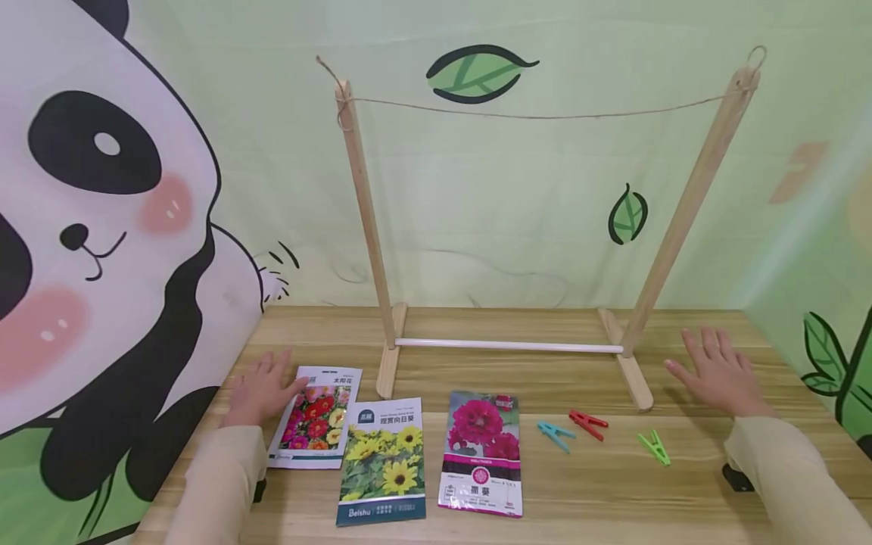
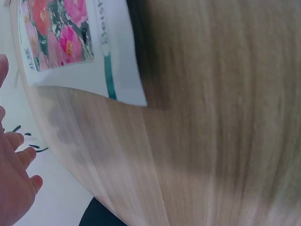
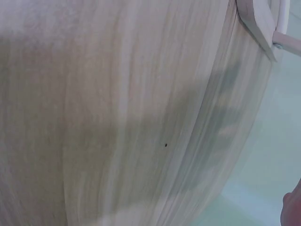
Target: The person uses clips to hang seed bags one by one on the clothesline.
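My left hand point(image 1: 261, 390) has its fingers spread at the table's left side, beside a seed packet with red and pink flowers point(image 1: 316, 420); its thumb overlaps the packet's upper left part in the head view. Whether it touches the packet I cannot tell. To the right lie a sunflower seed packet point(image 1: 383, 462), lapping the first one's edge, and a packet with magenta blooms point(image 1: 481, 454). My right hand point(image 1: 724, 372), fingers spread and holding nothing, is at the right side. Nearest to it is a green clothespin point(image 1: 655, 447); a red clothespin point(image 1: 589, 425) and a blue clothespin point(image 1: 556, 435) lie further left.
A wooden frame stands at the back, with a left post point(image 1: 368, 219), a right post point(image 1: 691, 212) and a white rod point(image 1: 507, 346) low between them. Twine point(image 1: 518, 116) sags slightly between the post tops. Behind the wooden table point(image 1: 545, 484) hangs a panda-printed cloth point(image 1: 477, 204).
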`<state>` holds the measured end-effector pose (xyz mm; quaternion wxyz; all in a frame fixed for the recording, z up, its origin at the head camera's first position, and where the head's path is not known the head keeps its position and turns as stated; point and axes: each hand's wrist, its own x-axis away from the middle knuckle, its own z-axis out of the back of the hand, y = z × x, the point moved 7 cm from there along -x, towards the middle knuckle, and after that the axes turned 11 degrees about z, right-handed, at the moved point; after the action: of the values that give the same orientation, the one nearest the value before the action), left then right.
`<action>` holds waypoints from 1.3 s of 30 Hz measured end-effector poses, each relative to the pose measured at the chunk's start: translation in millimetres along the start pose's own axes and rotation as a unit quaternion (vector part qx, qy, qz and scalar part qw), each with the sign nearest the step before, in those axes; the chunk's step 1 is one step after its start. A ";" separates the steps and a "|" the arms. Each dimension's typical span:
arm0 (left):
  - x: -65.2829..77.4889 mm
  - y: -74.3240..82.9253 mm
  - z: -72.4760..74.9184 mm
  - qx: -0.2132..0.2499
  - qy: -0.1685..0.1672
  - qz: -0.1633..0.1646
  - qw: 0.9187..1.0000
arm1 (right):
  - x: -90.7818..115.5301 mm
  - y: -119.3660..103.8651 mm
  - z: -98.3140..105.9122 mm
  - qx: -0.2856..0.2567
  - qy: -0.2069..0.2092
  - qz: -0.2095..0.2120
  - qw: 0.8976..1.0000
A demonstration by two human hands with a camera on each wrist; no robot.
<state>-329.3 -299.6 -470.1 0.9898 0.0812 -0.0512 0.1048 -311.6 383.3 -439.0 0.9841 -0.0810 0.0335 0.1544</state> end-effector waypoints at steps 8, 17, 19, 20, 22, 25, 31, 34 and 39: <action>2.2 3.5 -3.9 -0.001 -0.010 -0.013 1.000 | -1.7 -6.9 2.2 0.006 0.005 0.014 1.000; 6.3 4.6 -7.4 0.007 -0.021 -0.017 1.000 | -1.0 -12.6 0.9 0.005 0.000 0.023 1.000; 6.2 4.2 -8.6 0.008 -0.023 -0.016 1.000 | -0.8 -13.1 0.3 0.004 0.001 0.025 1.000; 6.4 4.3 -8.7 0.010 -0.022 -0.017 1.000 | -0.6 -13.6 0.2 0.003 0.003 0.026 1.000; 6.4 4.8 -8.8 0.010 -0.020 -0.019 1.000 | -0.1 -14.6 -0.1 0.000 0.004 0.027 1.000; 6.7 6.7 -7.9 0.014 -0.017 -0.026 0.999 | 0.0 -16.1 -0.5 -0.001 0.005 0.028 1.000; 6.0 9.4 -8.4 0.021 -0.019 -0.034 0.999 | 0.2 -20.9 -0.4 -0.003 0.005 0.032 0.999; 7.2 11.3 -8.6 0.028 -0.022 -0.038 0.999 | 0.6 -24.3 -0.8 -0.001 0.005 0.039 0.999; 8.0 11.9 -10.3 0.035 -0.027 -0.036 0.998 | 1.9 -30.3 -3.1 0.003 0.011 0.055 0.998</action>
<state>-323.3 -284.8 -477.5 0.9878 0.1201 -0.0715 0.0687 -300.6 354.9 -437.8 0.9740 -0.0781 0.0488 0.2070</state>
